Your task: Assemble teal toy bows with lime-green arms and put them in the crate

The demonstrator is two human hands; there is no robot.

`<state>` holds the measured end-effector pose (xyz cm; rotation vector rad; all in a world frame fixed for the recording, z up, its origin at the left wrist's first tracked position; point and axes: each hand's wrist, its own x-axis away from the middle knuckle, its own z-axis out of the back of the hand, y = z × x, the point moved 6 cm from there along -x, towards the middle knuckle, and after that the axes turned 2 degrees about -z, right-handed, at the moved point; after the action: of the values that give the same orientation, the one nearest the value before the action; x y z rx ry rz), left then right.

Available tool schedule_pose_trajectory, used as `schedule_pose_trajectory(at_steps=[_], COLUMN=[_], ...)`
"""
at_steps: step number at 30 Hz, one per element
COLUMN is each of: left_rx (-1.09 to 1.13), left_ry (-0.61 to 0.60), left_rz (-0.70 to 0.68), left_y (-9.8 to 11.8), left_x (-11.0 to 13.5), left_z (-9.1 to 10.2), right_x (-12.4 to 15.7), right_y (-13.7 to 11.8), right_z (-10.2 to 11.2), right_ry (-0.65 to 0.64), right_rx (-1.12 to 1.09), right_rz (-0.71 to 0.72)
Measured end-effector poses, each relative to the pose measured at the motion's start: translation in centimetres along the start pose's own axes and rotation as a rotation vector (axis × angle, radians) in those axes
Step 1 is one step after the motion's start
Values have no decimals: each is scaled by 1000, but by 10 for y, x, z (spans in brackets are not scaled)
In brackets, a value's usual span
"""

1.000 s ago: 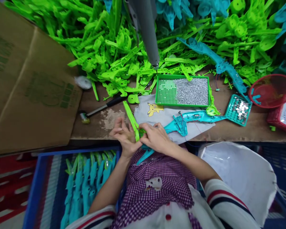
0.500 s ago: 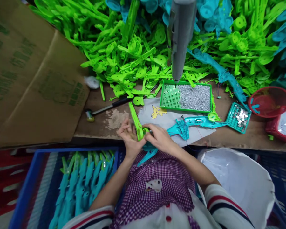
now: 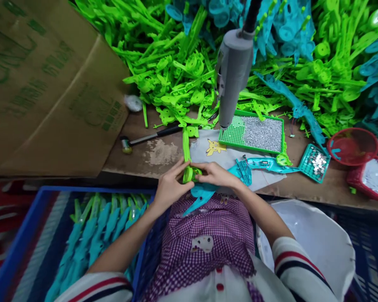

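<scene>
My left hand [image 3: 169, 186] and my right hand [image 3: 216, 175] both pinch a long bright green plastic part [image 3: 187, 159] at the table's front edge. Its round end sits between my fingertips. Under my right hand a teal plastic part [image 3: 199, 197] pokes toward my lap. Another teal part with thin wires [image 3: 258, 162] lies on a grey cloth [image 3: 227, 156] just right of my hands. A grey powered screwdriver [image 3: 233, 79] hangs above the cloth, its tip close to a green tray of small screws [image 3: 255, 133].
A huge heap of green and teal plastic parts [image 3: 182, 63] fills the back of the table. A cardboard box [image 3: 47, 88] stands left, a small hammer [image 3: 151, 136] beside it. A teal dish of metal discs [image 3: 315, 157] and red baskets [image 3: 353, 147] sit right. A blue crate [image 3: 25, 239] holds assembled teal pieces.
The view has tilted and shifted, so the hanging screwdriver shows further right. My hands have turned the green part so its round end is now pinched between both sets of fingertips.
</scene>
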<state>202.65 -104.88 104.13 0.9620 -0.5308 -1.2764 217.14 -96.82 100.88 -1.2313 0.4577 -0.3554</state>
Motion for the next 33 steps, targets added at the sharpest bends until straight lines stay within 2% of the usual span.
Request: schedule_pose_trajectory(at_steps=[8, 15, 19, 23, 27, 29, 31, 33], left_rx=[124, 156, 153, 171, 238, 258, 276, 306], left_ry=[-105, -128, -149, -35, 138, 177, 135, 13], left_rz=[150, 222, 202, 116, 141, 138, 133, 144], left_y=[-3, 9, 7, -8, -31, -35, -33, -28], left_x=[-9, -13, -12, -9, 0, 4, 6, 8], left_z=[8, 13, 9, 1, -6, -8, -10, -13], right_x=[-3, -4, -4, 3, 13, 16, 17, 16], right_y=[-18, -20, -21, -19, -18, -20, -21, -20], right_z=[2, 1, 1, 1, -4, -9, -12, -15], right_ry=[174, 210, 220, 310, 350, 343, 344, 342], right_rx=[90, 104, 117, 168, 289, 355, 400, 421], right_rz=[-37, -36, -36, -99, -174, -177, -180, -184])
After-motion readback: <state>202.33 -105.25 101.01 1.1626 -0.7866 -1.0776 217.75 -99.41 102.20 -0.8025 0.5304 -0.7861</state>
